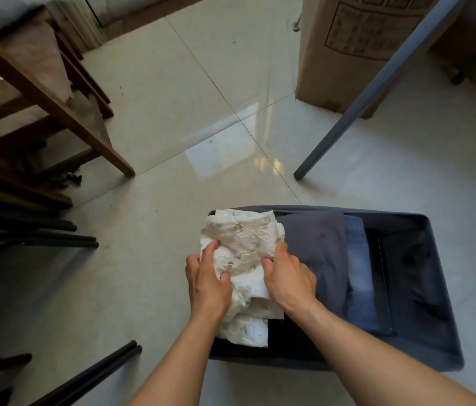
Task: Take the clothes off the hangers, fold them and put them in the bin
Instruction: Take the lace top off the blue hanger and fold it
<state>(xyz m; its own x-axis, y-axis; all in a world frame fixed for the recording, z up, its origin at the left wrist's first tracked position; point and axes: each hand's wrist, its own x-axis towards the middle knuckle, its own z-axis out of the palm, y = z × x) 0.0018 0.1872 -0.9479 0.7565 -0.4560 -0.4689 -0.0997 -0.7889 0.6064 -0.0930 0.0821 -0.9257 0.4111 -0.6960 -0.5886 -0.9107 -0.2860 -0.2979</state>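
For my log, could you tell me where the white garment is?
Head view, lower centre: left hand and right hand grip the white garment at the left end of the bin, beside grey clothes.

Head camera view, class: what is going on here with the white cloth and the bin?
A person grips a bunched white lacy garment with the left hand and the right hand, at the left end of a dark blue bin on the tiled floor. The garment is partly inside the bin. Beside it in the bin lie a folded grey garment and a blue garment.
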